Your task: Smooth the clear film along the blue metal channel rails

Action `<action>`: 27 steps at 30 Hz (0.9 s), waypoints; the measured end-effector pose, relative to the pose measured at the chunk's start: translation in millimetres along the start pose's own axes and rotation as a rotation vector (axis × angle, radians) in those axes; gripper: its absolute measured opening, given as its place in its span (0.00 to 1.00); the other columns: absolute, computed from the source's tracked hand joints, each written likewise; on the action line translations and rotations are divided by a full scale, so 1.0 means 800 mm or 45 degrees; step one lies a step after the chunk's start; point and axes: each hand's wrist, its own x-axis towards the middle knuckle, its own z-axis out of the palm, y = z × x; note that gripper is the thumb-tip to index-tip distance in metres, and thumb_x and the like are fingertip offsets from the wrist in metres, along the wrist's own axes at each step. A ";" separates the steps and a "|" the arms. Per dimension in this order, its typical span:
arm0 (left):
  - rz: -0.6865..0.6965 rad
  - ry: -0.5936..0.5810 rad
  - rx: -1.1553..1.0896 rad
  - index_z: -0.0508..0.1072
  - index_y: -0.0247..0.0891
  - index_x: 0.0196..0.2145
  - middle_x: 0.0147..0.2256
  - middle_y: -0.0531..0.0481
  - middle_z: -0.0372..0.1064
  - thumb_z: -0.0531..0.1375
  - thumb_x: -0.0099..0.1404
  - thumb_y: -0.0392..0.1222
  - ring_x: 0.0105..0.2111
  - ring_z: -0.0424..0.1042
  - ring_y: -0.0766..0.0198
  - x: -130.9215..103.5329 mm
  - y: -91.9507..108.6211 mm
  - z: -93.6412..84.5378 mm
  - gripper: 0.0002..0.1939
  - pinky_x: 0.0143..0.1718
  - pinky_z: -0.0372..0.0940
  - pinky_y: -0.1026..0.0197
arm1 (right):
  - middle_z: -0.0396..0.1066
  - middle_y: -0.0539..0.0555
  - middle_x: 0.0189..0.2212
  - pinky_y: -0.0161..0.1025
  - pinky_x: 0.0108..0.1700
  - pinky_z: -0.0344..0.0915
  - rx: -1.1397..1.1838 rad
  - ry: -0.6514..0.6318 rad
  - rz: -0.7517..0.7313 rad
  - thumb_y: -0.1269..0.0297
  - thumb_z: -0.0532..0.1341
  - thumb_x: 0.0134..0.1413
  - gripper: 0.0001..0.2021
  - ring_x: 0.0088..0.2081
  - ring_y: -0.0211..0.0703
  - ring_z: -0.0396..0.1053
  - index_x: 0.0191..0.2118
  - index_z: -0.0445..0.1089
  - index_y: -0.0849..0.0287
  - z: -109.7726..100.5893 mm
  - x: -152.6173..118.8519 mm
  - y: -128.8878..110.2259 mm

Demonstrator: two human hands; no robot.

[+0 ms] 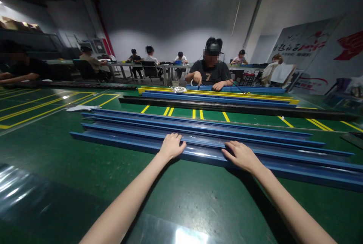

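Observation:
Several long blue channels (113,125) lie side by side across the green table in front of me, open side up. My left hand (171,146) lies over the nearest blue channel (204,156), left of its middle, with the fingers bent across it and the thumb pointing right. Further right, my right hand (238,154) is on the same channel, fingers curled over it and thumb near its front edge. The channel rests on or very close to the table, beside the others. Both hands partly hide it, and its right end runs to the picture's edge.
Beyond the blue channels lie a black strip (227,110) and a yellow strip (255,94). A clear roll (179,90) sits by them. Across the table a co-worker (210,68) works with both hands. White paper (82,108) lies at left. Yellow lines mark the green table (85,168).

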 end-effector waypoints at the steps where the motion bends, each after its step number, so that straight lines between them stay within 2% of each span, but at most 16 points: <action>1: 0.013 -0.008 -0.024 0.69 0.34 0.36 0.37 0.43 0.68 0.46 0.63 0.45 0.39 0.65 0.56 0.004 -0.001 -0.003 0.16 0.41 0.59 0.56 | 0.70 0.58 0.37 0.40 0.41 0.58 0.016 -0.023 0.000 0.53 0.41 0.59 0.23 0.38 0.45 0.67 0.41 0.68 0.60 -0.004 0.005 0.003; 5: -0.010 0.047 -0.041 0.67 0.35 0.42 0.42 0.43 0.65 0.45 0.64 0.41 0.43 0.63 0.58 0.035 -0.003 -0.017 0.16 0.44 0.58 0.57 | 0.71 0.57 0.38 0.40 0.41 0.58 0.064 -0.009 0.082 0.55 0.43 0.58 0.20 0.41 0.46 0.67 0.42 0.66 0.60 -0.014 0.042 0.020; 10: 0.040 -0.158 -0.023 0.61 0.34 0.50 0.50 0.41 0.60 0.49 0.60 0.35 0.50 0.60 0.56 0.096 -0.005 -0.012 0.20 0.49 0.57 0.57 | 0.67 0.61 0.45 0.41 0.44 0.59 0.073 -0.017 0.167 0.59 0.50 0.54 0.18 0.47 0.50 0.63 0.45 0.64 0.63 -0.001 0.097 0.045; 14: 0.050 -0.349 -0.037 0.59 0.36 0.53 0.52 0.43 0.60 0.55 0.55 0.38 0.51 0.60 0.58 0.140 -0.010 0.008 0.26 0.49 0.57 0.62 | 0.66 0.61 0.48 0.42 0.46 0.60 0.105 -0.123 0.196 0.52 0.55 0.48 0.25 0.48 0.51 0.63 0.49 0.62 0.62 0.025 0.126 0.065; 16: 0.038 -0.437 -0.026 0.59 0.38 0.53 0.53 0.42 0.59 0.60 0.52 0.42 0.52 0.60 0.57 0.155 -0.013 0.018 0.30 0.50 0.56 0.60 | 0.65 0.59 0.49 0.44 0.48 0.59 0.109 -0.163 0.183 0.48 0.57 0.44 0.29 0.50 0.51 0.62 0.51 0.61 0.59 0.039 0.136 0.075; 18: 0.025 -0.498 -0.005 0.57 0.40 0.54 0.54 0.41 0.57 0.63 0.49 0.46 0.54 0.57 0.54 0.165 -0.018 0.025 0.36 0.53 0.53 0.56 | 0.62 0.59 0.52 0.46 0.51 0.56 0.109 -0.182 0.164 0.46 0.58 0.41 0.32 0.52 0.52 0.60 0.52 0.59 0.59 0.052 0.142 0.084; 21: 0.035 -0.550 0.022 0.57 0.43 0.54 0.55 0.42 0.57 0.64 0.46 0.51 0.54 0.57 0.52 0.174 -0.025 0.029 0.38 0.53 0.53 0.52 | 0.65 0.59 0.50 0.47 0.49 0.57 0.133 -0.191 0.166 0.42 0.57 0.38 0.34 0.50 0.53 0.62 0.51 0.61 0.58 0.061 0.145 0.094; 27: 0.127 -0.629 0.027 0.61 0.47 0.52 0.50 0.45 0.64 0.66 0.40 0.56 0.49 0.63 0.51 0.180 -0.033 0.014 0.40 0.46 0.60 0.55 | 0.66 0.59 0.47 0.46 0.44 0.61 0.118 -0.165 0.090 0.35 0.52 0.39 0.36 0.47 0.54 0.63 0.50 0.62 0.57 0.050 0.136 0.097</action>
